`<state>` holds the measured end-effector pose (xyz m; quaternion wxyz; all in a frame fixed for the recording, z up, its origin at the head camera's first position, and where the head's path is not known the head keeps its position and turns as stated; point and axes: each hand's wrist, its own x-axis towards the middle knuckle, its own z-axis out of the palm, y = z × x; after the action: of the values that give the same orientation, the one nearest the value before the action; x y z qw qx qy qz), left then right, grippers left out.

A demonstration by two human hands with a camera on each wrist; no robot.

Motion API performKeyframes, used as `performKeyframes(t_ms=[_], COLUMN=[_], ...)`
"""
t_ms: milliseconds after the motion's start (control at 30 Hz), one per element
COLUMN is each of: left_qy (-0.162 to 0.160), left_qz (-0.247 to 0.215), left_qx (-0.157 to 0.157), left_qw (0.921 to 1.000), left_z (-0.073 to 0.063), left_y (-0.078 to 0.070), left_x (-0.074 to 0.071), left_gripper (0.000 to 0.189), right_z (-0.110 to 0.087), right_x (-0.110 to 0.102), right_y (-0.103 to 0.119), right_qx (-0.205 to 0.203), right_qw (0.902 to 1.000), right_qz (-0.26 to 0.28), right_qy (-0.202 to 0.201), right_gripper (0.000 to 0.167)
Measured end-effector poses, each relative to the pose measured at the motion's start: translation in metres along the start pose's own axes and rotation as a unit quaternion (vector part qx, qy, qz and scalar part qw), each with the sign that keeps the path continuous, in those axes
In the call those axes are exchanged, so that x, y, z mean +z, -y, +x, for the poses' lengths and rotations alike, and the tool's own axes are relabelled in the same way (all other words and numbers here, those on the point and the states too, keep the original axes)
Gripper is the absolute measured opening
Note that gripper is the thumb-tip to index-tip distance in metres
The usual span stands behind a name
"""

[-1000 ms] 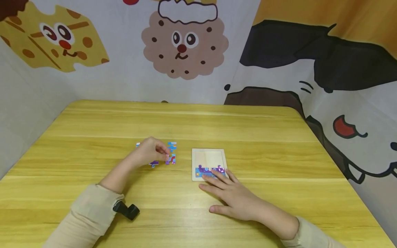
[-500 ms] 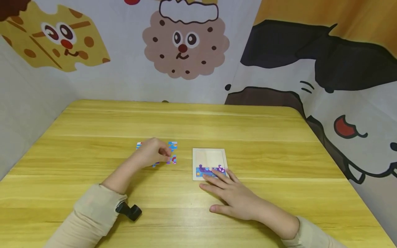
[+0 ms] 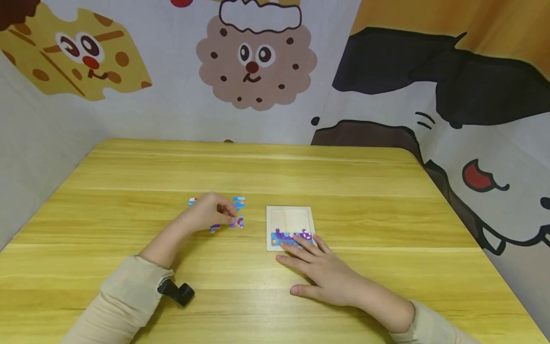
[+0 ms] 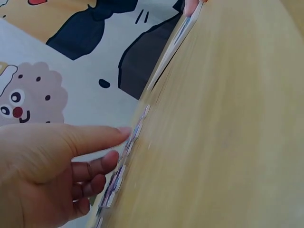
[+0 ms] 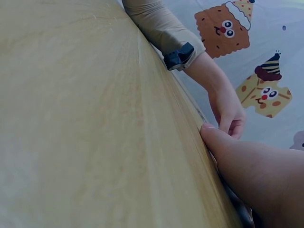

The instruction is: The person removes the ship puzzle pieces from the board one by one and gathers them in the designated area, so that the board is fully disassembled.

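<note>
My left hand (image 3: 208, 211) is over a cluster of loose jigsaw puzzle pieces left of centre. Thumb and fingertips pinch a purple piece at the cluster's right side; the fingers mostly cover it. In the left wrist view, the thumb (image 4: 102, 138) points at the row of pieces (image 4: 114, 185), other fingers curled below. Blue pieces (image 3: 238, 202) and a red-marked piece (image 3: 240, 221) lie beside the hand. My right hand (image 3: 328, 274) lies spread, fingertips on the lower edge of a pale wooden puzzle tray (image 3: 290, 215). A blue and purple strip of fitted pieces (image 3: 279, 239) fills the tray's bottom.
The wooden table (image 3: 365, 191) stretches to a cartoon-printed wall cloth (image 3: 172, 114) behind it. A black wrist camera (image 3: 177, 292) juts from the left sleeve, above the tabletop.
The left hand shifts only slightly over the pieces, and its fingertips now cover more of the purple piece. The right hand and the tray stay in place.
</note>
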<state>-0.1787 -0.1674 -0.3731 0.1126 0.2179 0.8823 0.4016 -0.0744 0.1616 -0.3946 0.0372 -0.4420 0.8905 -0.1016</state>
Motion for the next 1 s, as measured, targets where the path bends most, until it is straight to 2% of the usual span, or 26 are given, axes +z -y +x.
performKeyframes(t_ms=[133,333,633,833,1000], left_qy=[-0.009,-0.027,-0.008,0.001,0.027], left_qz=[-0.023,-0.008,-0.037,-0.035,-0.045], left_qx=[0.005,0.024,0.082,0.087,0.105], left_qw=[0.9997,0.9993,0.9959,0.9956,0.9931], left_z=[0.0,0.002,0.004,0.009,0.015], left_y=[-0.001,-0.01,-0.033,-0.036,-0.035], left_x=[-0.001,0.005,0.026,0.042,0.056], left_gripper=[0.004,0.006,0.012,0.017,0.023], right_z=[0.0,0.0,0.0,0.0,0.0], right_x=[0.001,0.001,0.0,0.002,0.002], right_y=[0.0,0.0,0.0,-0.002,-0.002], right_qx=[-0.005,-0.006,0.0,-0.004,-0.009], right_qw=[1.0,1.0,1.0,0.9999,0.9998], right_qz=[-0.004,-0.005,0.005,0.002,0.007], right_qy=[-0.003,-0.004,-0.006,-0.013,-0.018], right_gripper=[0.062,0.062,0.062,0.062,0.062])
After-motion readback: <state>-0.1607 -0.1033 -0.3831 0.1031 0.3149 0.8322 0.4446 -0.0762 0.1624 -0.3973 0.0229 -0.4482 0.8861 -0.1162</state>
